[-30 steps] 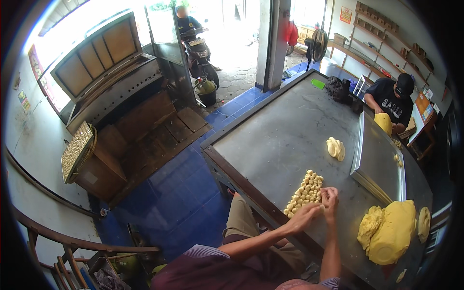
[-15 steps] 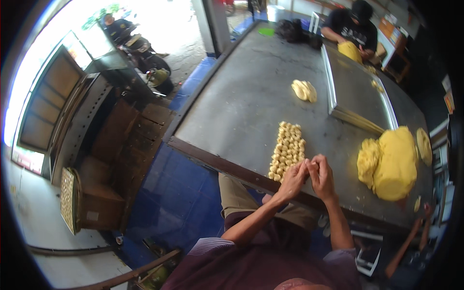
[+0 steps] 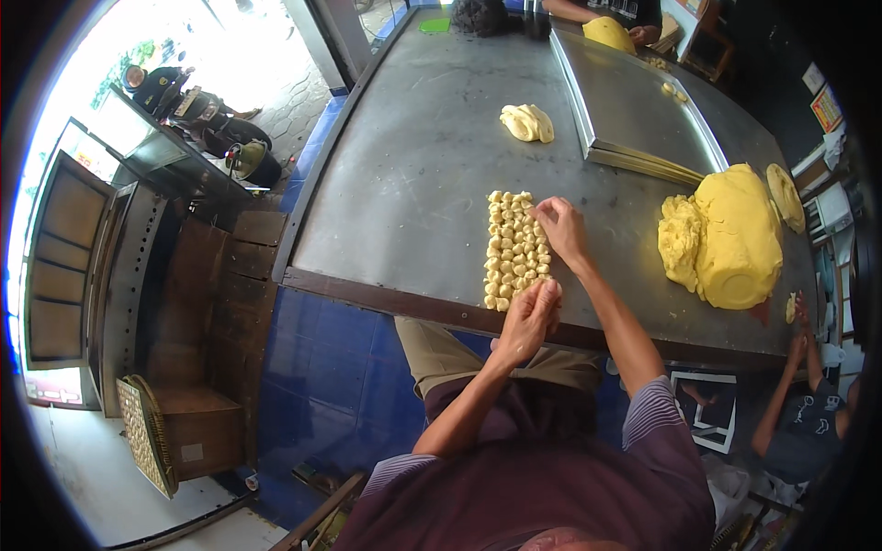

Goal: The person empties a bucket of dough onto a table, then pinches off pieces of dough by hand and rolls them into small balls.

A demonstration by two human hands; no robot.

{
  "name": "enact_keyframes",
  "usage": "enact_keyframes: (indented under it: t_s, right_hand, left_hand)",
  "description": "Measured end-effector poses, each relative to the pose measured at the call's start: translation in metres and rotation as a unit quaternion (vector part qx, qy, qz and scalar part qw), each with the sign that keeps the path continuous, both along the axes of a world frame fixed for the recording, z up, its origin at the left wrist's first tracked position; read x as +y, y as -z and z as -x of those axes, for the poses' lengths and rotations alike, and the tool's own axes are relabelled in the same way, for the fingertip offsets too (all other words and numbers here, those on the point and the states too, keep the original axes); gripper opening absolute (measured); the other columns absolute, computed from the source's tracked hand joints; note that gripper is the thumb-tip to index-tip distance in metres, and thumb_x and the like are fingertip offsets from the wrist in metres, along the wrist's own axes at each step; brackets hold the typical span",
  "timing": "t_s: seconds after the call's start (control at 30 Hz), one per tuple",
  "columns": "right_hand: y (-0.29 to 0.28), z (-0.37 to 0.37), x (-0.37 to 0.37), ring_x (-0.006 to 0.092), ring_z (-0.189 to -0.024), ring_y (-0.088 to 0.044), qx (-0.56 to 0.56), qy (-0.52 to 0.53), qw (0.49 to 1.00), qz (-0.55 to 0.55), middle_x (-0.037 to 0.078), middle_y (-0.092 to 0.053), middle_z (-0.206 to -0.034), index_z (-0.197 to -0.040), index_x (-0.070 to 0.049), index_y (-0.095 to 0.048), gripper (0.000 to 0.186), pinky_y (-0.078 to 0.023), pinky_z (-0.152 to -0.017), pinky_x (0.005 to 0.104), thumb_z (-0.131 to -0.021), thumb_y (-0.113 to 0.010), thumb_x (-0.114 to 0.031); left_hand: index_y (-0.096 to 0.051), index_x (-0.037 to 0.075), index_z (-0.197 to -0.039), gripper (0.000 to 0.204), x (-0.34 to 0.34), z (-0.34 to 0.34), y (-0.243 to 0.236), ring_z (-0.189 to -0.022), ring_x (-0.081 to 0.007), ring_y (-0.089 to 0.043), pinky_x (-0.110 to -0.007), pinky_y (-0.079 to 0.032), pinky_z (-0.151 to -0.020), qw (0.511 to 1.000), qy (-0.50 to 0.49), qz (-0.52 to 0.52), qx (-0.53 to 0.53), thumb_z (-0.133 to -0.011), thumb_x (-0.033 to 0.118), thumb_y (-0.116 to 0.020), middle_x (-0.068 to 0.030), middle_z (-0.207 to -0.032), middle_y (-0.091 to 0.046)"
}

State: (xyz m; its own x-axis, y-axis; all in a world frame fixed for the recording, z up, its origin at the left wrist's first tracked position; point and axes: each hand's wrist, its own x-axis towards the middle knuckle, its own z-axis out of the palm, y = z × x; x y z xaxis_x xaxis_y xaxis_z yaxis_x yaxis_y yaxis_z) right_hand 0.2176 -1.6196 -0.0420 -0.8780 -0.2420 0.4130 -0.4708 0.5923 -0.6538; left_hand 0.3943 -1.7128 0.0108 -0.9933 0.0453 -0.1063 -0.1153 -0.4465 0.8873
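A tight block of small pale dough balls [image 3: 514, 243] lies in rows near the front edge of the metal-topped table [image 3: 395, 184]. At the block's far right edge my right hand [image 3: 562, 230] reaches down, its fingertips pinched on one of the dough balls. My left hand [image 3: 531, 317] is closed at the near end of the block, thumb against the curled fingers; what lies inside is hidden. A folded lump of pale dough [image 3: 526, 123] rests farther back. Off to the right sits a large yellow dough mass [image 3: 740, 239], with a rougher yellow lump [image 3: 680, 241] against its left side.
Stacked metal trays [image 3: 634, 101] stand at the back right. Behind them a person's hand [image 3: 645, 35] is by another yellow dough piece [image 3: 608, 34]. Another person [image 3: 804, 427] works at the right edge. A flat dough piece [image 3: 784, 197] lies beyond the large mass. Wooden boxes stand left.
My hands, together before, have parted: the right has gone out to the block's far right edge, the left stays near its front end. The view has shifted, showing more of the right side.
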Motion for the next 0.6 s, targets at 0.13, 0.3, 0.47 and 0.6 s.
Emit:
enact_keyframes:
  t_s: [0.13, 0.3, 0.47, 0.6]
  right_hand:
    - [-0.036, -0.022, 0.009, 0.0245, -0.076, -0.064, 0.024, 0.016, 0.999, 0.043, 0.010, -0.067, -0.088, -0.098, -0.003, -0.068, 0.020, -0.050, -0.066, 0.0343, -0.088, -0.069, -0.020]
    - [-0.093, -0.097, 0.019, 0.0278, -0.075, -0.062, -0.115, -0.220, 0.959, 0.137, 0.012, -0.063, -0.087, -0.102, -0.003, -0.068, 0.018, -0.049, -0.067, 0.0340, -0.090, -0.066, -0.017]
    - [-0.098, -0.108, 0.022, 0.0344, -0.078, -0.063, -0.051, -0.164, 0.985, 0.029, 0.017, -0.063, -0.090, -0.097, 0.000, -0.061, 0.020, -0.049, -0.068, 0.0390, -0.095, -0.059, -0.020]
    - [-0.064, -0.082, 0.018, 0.0413, -0.074, -0.061, -0.079, -0.123, 0.989, 0.029, 0.020, -0.061, -0.082, -0.088, 0.000, -0.052, 0.027, -0.048, -0.063, 0.0442, -0.098, -0.053, -0.025]
  left_hand:
    - [-0.062, 0.000, -0.114, 0.040, -0.019, 0.008, 0.000, -0.065, -0.0068, -0.046, -0.022, -0.039, -0.060, 0.995, -0.096, -0.027, 0.033, -0.105, 0.031, -0.039, -0.0001, -0.075, -0.053]
    - [-0.053, -0.001, -0.126, 0.033, -0.011, 0.019, -0.002, -0.072, -0.0055, -0.047, -0.023, -0.040, -0.062, 0.987, -0.143, 0.006, 0.066, -0.105, 0.022, -0.041, -0.0008, -0.084, -0.052]
    - [-0.054, 0.004, -0.097, 0.029, -0.004, 0.026, 0.016, -0.058, -0.0056, -0.041, -0.023, -0.036, -0.052, 0.994, -0.081, 0.059, 0.038, -0.105, 0.028, -0.040, 0.0032, -0.067, -0.045]
    - [-0.050, 0.006, -0.083, 0.036, 0.002, 0.026, 0.021, -0.055, -0.0049, -0.039, -0.023, -0.034, -0.050, 0.996, -0.066, 0.047, 0.031, -0.105, 0.032, -0.039, 0.0041, -0.063, -0.043]
